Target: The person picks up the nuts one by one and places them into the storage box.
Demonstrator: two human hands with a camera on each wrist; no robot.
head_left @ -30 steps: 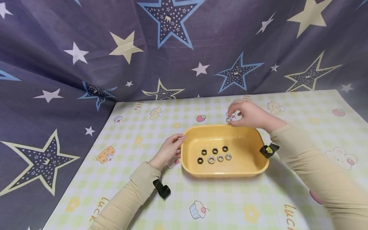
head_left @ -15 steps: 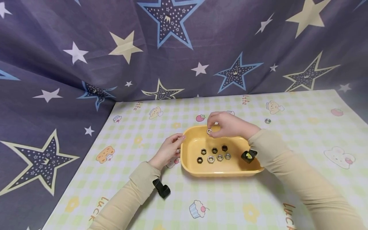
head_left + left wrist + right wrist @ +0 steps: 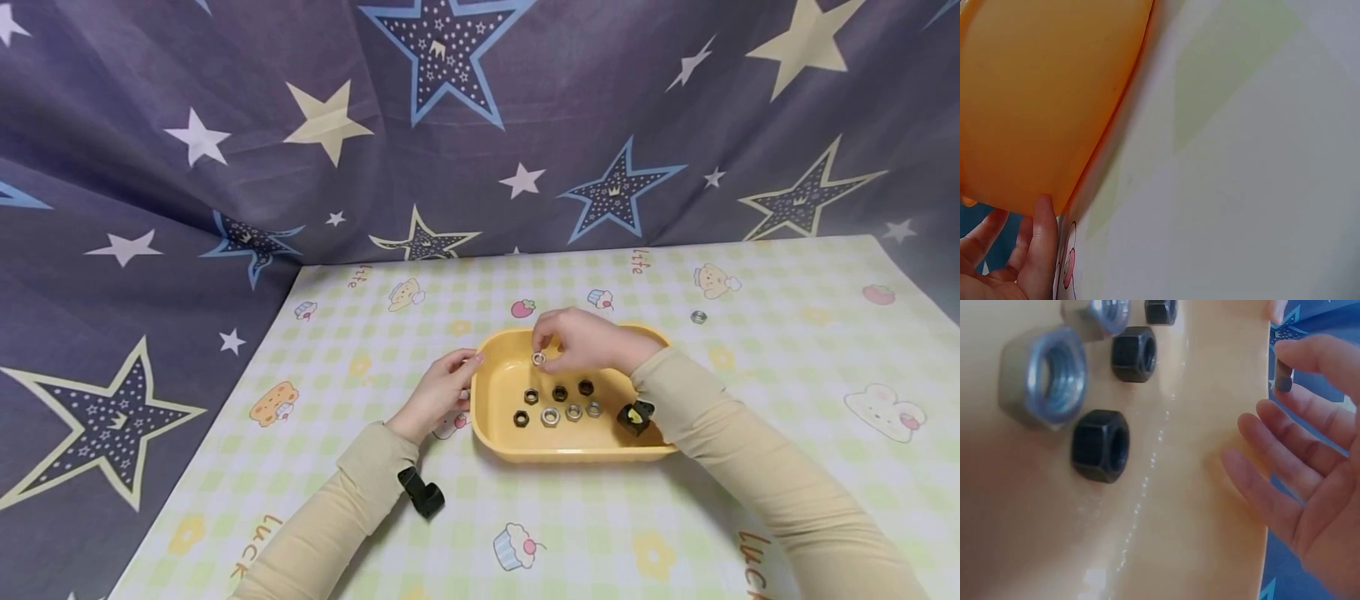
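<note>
A yellow plastic tray [image 3: 573, 452] stands on the table, with black hex nuts [image 3: 559, 393] and silver hex nuts [image 3: 551, 416] lying on its floor in two rough rows. My right hand [image 3: 588, 340] is over the tray's back part and pinches a silver nut [image 3: 538, 358] between thumb and forefinger. The right wrist view shows the pinched nut [image 3: 1283, 376] edge-on, the other fingers spread apart. My left hand [image 3: 437, 392] touches the tray's left end, fingertips at the rim. In the left wrist view its straight fingers [image 3: 1044, 237] rest against the outer wall.
Another silver nut [image 3: 699, 317] lies on the checked tablecloth [image 3: 360, 517], behind and right of the tray. A dark star-patterned cloth [image 3: 450, 167] hangs behind and left of the table. Black wrist mounts [image 3: 422, 493] are on both sleeves.
My right hand has carried the pinched silver nut leftward and forward from behind the tray to over its inside, uncovering the loose nut on the cloth. The left hand keeps its place.
</note>
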